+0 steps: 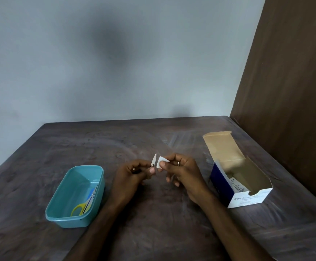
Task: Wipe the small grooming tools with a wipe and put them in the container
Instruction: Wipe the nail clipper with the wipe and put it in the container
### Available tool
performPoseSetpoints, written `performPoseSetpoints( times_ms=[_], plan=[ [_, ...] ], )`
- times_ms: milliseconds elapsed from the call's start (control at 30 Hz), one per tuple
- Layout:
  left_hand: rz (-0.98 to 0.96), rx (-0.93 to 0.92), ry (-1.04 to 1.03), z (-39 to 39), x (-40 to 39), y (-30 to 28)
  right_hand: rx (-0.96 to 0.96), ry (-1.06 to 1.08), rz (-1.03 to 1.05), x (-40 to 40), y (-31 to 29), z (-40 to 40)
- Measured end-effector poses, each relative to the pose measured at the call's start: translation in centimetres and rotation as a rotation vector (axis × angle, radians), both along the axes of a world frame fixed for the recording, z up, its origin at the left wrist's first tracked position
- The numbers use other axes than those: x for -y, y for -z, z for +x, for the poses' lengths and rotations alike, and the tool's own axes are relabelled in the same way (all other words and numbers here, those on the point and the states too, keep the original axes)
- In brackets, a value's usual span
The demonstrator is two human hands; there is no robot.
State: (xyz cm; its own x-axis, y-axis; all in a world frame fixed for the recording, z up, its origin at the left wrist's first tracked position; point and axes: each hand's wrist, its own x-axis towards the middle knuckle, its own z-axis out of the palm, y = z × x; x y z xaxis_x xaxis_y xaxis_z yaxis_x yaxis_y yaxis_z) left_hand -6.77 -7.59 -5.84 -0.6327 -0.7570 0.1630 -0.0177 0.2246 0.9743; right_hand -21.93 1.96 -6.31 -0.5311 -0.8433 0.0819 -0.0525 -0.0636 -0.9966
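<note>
My left hand (132, 173) grips a small grooming tool (154, 160) by its dark base, its pale pointed blades sticking up. My right hand (183, 172) pinches a small white wipe (161, 163) just to the right of the blades, close to them or touching. Both hands hover over the middle of the table. A teal plastic container (59, 213) sits to the left, holding yellow-handled scissors (82, 206) and a blue item beneath them.
An open blue-and-white box of alcohol swabs (247, 199) lies at the right, lid flap folded back. The dark wooden table (153, 223) ends at a grey wall behind and a brown panel (294, 81) on the right.
</note>
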Motion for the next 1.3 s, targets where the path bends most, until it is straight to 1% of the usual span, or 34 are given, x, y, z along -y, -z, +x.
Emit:
performPoseSetpoints(
  times_ms=[167, 233, 400, 600, 767, 1000, 1300],
  plan=[
    [-0.065, 0.006, 0.101, 0.07, -0.26, -0.07, 0.02, -0.02, -0.001, 0.32, 0.18, 0.47],
    [-0.087, 0.016, 0.103, 0.08, -0.36, -0.19, 0.024, -0.013, 0.01, 0.28, 0.1, 0.42],
    [-0.104, 0.026, 0.084, 0.1, -0.34, -0.24, -0.048, -0.065, 0.034, 0.05, -0.02, 0.48],
    [-0.075, 0.004, 0.081, 0.09, -0.43, -0.26, -0.098, -0.048, 0.039, -0.08, -0.33, 0.77],
    [-0.048, -0.002, 0.075, 0.03, -0.35, -0.22, -0.086, -0.056, 0.041, -0.09, -0.28, 0.76],
    [-0.06, 0.005, 0.071, 0.12, -0.37, -0.39, -0.054, -0.058, 0.028, -0.18, -0.55, 0.97],
    [-0.041, 0.009, 0.053, 0.17, -0.33, -0.38, -0.063, -0.036, 0.054, -0.13, -0.44, 0.94]
  ],
)
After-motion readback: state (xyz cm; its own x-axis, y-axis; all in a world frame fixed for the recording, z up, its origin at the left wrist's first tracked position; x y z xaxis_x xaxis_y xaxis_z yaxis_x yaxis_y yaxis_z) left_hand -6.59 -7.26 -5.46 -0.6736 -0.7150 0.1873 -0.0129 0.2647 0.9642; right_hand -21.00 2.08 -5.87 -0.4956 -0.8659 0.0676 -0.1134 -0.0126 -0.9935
